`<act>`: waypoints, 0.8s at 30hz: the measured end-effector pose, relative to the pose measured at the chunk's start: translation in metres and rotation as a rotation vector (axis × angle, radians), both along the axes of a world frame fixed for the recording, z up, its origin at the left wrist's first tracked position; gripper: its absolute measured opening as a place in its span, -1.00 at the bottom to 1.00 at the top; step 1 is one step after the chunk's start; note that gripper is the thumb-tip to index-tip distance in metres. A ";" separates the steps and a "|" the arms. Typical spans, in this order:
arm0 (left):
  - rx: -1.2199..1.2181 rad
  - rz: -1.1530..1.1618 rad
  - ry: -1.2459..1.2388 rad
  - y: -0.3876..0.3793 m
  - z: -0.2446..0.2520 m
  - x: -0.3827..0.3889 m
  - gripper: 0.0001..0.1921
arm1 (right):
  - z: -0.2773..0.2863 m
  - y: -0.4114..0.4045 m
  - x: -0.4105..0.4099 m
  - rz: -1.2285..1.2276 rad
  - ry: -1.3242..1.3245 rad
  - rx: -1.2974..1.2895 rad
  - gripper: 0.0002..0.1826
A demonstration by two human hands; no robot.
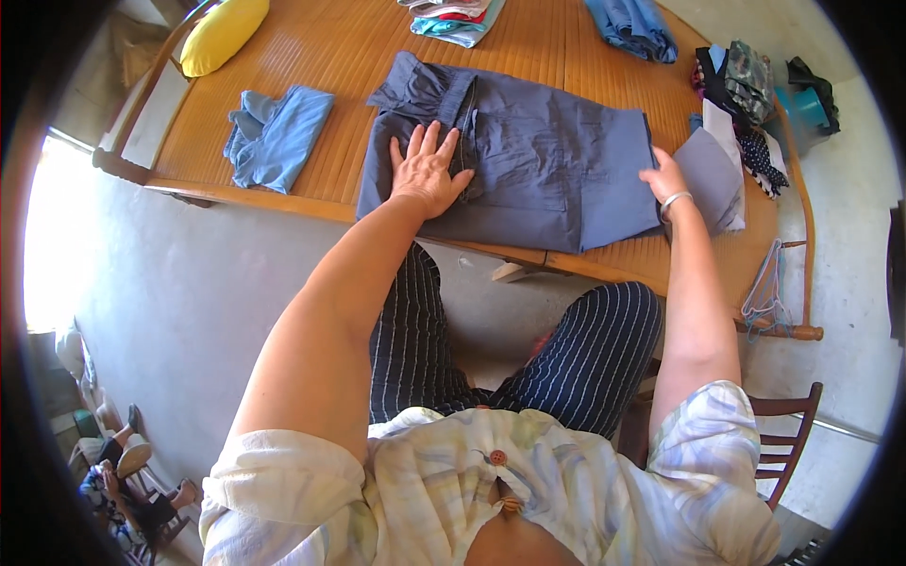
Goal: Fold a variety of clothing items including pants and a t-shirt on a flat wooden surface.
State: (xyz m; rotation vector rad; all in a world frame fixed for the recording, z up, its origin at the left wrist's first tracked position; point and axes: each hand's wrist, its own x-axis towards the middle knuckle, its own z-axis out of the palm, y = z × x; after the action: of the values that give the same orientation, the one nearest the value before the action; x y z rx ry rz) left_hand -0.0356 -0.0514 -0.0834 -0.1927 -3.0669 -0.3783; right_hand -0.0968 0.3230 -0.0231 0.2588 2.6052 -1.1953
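A pair of dark blue-grey trousers (pixel 524 141) lies folded on a slatted wooden bed (pixel 340 187), close to its front edge. The gathered elastic waistband (pixel 456 95) is at the left end, and creases run across the cloth. My left hand (pixel 425 166) presses flat on the cloth just below the waistband, fingers spread. At the right end, my right hand (pixel 664 177) grips the folded edge, thumb on top and fingers partly hidden. A grey piece of cloth (pixel 708 177) lies right beside that hand.
Folded light-blue clothing (pixel 279 138) lies left, a yellow cushion (pixel 223 35) behind it. Folded clothes (pixel 456 21) and jeans (pixel 633 28) sit at the back. Mixed clothes (pixel 750 85) and hangers (pixel 768 290) are right. A chair (pixel 786 424) stands behind; someone (pixel 127 488) sits lower left.
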 end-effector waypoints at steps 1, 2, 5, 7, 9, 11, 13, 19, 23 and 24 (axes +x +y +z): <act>0.011 -0.008 0.006 0.005 0.001 -0.003 -0.30 | -0.017 0.027 0.005 -0.062 0.044 0.234 -0.29; 0.011 -0.006 0.004 0.004 0.000 -0.003 -0.30 | -0.021 0.025 0.012 -0.113 0.080 0.459 -0.31; 0.013 -0.002 -0.005 0.001 -0.001 -0.004 -0.31 | -0.020 0.009 0.019 -0.104 0.143 0.689 -0.35; 0.005 0.001 0.002 0.001 -0.001 -0.004 -0.31 | -0.018 -0.024 0.019 0.015 0.439 0.602 -0.36; 0.002 0.000 -0.002 -0.001 -0.002 -0.003 -0.31 | -0.015 -0.077 0.020 0.176 0.720 0.523 -0.39; 0.010 0.003 -0.002 -0.002 -0.004 -0.004 -0.31 | -0.020 -0.127 0.016 0.248 0.830 0.373 -0.36; 0.000 0.000 -0.001 0.001 -0.002 -0.004 -0.31 | -0.028 -0.168 0.013 0.287 0.905 0.135 -0.28; 0.012 -0.012 0.018 0.010 -0.001 0.001 -0.30 | -0.093 -0.208 0.007 0.039 0.831 -0.214 -0.34; 0.025 -0.018 0.047 0.008 -0.002 -0.005 -0.30 | -0.092 -0.202 -0.004 -0.091 0.562 -0.603 -0.38; 0.009 -0.010 0.036 0.004 0.000 -0.003 -0.31 | -0.080 -0.203 -0.004 -0.162 0.433 -0.856 -0.39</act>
State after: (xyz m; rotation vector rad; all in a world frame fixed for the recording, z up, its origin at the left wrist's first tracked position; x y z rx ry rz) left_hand -0.0384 -0.0474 -0.0835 -0.2124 -3.0299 -0.3847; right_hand -0.1010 0.1196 -0.1035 0.0288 2.1143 -2.4987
